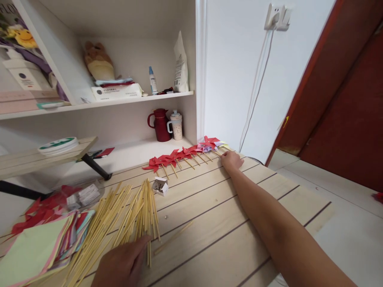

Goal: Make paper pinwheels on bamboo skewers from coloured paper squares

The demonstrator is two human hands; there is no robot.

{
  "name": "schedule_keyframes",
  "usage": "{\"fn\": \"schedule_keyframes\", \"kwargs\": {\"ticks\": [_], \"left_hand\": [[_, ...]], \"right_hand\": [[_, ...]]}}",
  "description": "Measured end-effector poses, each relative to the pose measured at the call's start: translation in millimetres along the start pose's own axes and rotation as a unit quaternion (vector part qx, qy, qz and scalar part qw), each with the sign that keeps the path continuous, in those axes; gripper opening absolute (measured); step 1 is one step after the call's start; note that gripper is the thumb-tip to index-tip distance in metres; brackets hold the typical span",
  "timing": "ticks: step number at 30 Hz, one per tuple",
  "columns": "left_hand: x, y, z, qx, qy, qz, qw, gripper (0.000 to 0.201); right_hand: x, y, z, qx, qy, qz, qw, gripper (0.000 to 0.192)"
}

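My right hand [231, 160] reaches to the far edge of the wooden table, fingers pinched at the stick end of a pinwheel [212, 144] in the row there. Red paper pinwheels [172, 157] on thin sticks lie side by side in that row, with purple and yellow ones at its right end. Low in the view, my left hand [121, 261] hovers at or rests on the near ends of loose wooden sticks [143, 207]; a finger points right and the others are partly hidden. One blurred stick [173, 238] lies apart, right of that hand.
A small white box [160, 186] of metal pieces stands open by the sticks. Stacked coloured paper [38, 243] and red paper pieces [44, 211] lie at left, under a small raised shelf [54, 155]. Behind are a red jug [161, 125] and a cup [176, 125].
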State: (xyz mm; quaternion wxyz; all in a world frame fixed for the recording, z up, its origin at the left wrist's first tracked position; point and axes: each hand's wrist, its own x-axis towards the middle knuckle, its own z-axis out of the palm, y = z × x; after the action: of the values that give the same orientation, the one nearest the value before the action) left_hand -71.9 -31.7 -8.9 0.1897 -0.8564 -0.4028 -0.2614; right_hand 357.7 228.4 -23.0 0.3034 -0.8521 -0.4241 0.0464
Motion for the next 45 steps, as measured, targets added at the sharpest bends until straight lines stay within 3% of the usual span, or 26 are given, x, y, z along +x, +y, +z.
{"fn": "schedule_keyframes", "kwargs": {"ticks": [12, 23, 36, 45], "left_hand": [[2.7, 1.5, -3.1, 0.004, -0.03, 0.001, 1.0, 0.038], [0.0, -0.9, -3.4, -0.014, -0.091, -0.048, 0.995, 0.034], [-0.4, -0.6, -3.5, -0.04, -0.098, -0.056, 0.993, 0.033], [-3.1, -1.9, -2.8, -0.064, -0.116, -0.078, 0.988, 0.031]], "right_hand": [[5.7, 2.3, 4.8, -0.007, 0.001, 0.001, 1.0, 0.018], [5.3, 4.4, 5.3, -0.002, 0.006, -0.006, 1.0, 0.016], [4.1, 5.4, 4.7, 0.011, 0.006, -0.003, 1.0, 0.016], [7.4, 9.8, 6.6, 0.077, 0.027, 0.021, 0.996, 0.029]]}}
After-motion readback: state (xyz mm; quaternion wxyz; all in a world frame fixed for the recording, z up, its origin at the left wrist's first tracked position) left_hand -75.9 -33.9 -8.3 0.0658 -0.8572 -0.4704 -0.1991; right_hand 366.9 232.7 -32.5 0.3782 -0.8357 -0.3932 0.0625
